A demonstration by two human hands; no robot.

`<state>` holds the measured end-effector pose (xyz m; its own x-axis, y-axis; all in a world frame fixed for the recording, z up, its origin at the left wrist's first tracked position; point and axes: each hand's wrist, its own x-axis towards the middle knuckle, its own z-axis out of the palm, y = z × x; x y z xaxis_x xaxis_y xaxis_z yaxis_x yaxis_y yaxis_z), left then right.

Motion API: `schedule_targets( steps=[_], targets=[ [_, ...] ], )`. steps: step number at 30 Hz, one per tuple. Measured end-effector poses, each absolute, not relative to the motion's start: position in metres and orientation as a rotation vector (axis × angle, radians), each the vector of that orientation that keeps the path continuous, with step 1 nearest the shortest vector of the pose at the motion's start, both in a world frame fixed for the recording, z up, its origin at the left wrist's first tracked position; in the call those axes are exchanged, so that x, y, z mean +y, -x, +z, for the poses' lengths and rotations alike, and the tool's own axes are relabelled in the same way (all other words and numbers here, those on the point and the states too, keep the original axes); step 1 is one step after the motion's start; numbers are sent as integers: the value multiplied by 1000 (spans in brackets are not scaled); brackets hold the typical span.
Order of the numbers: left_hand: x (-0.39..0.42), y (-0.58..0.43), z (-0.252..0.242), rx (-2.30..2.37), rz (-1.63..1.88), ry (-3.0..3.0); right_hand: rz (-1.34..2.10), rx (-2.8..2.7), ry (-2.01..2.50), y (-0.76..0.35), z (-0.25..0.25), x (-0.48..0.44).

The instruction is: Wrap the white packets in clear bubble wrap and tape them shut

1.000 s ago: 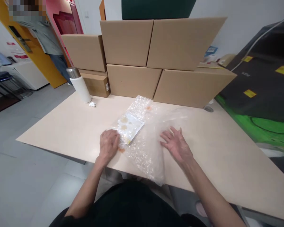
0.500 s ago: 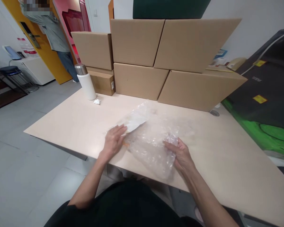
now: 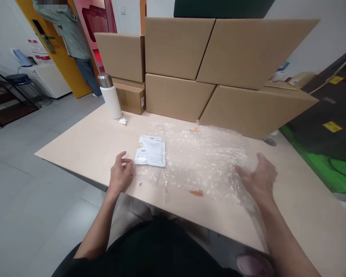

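Observation:
A clear sheet of bubble wrap (image 3: 202, 157) lies spread out on the table, with orange tape pieces (image 3: 196, 192) at its near and far edges. On its left end a flat white packet (image 3: 150, 151) with printed text lies face up. My left hand (image 3: 121, 173) rests beside the packet's lower left corner, fingers apart and loosely bent, holding nothing. Over the right end of the wrap is my right hand (image 3: 259, 177), slightly blurred, its thumb and fingers spread apart with no visible grip on the wrap.
Stacked cardboard boxes (image 3: 178, 96) line the back of the table (image 3: 83, 142). A white thermos (image 3: 112, 100) and a crumpled white scrap (image 3: 123, 121) are at the back left. A person (image 3: 75, 42) stands by the yellow door. Dark material (image 3: 320, 104) is on the right.
The bubble wrap, bunched and folded before, now lies flat, uncovering the packet. My right hand has moved right and released the wrap; my left hand has moved left off the packet.

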<state>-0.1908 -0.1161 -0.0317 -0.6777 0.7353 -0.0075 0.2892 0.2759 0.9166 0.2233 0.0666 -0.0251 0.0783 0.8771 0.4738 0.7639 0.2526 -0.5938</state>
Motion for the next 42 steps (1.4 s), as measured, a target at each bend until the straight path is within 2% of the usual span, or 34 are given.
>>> schedule_targets(
  steps=[2, 3, 9, 12, 17, 22, 29, 37, 42],
  targets=[
    [-118, 188, -27, 2126, 1264, -993, 76, -1728, 1445, -201, -10, 54],
    [-118, 186, -25, 2126, 1216, -1019, 192, -1757, 1388, -184, -4, 47],
    [-116, 180, -28, 2131, 1137, -1121, 1488, -1700, 1159, -60, -4, 24],
    [-116, 183, -36, 2080, 1204, -1062, 1824, -1449, 1210, -15, -13, 29],
    [-118, 186, -47, 1919, 1455, -895, 1962, -1389, 1173, 10, -14, 35],
    [-119, 186, -51, 1822, 1603, -785, 1931, -1297, 1162, -17, -14, 29],
    [-120, 180, -43, 1860, 1582, -821, 1999, -1305, 1220, -36, -23, 16],
    [-121, 181, -29, 1453, 1687, -382, 2145, -1278, 1064, -14, -13, 25],
    [-125, 184, -31, 1562, 1674, -541, 2172, -1272, 1006, -8, -15, 24]
  ],
)
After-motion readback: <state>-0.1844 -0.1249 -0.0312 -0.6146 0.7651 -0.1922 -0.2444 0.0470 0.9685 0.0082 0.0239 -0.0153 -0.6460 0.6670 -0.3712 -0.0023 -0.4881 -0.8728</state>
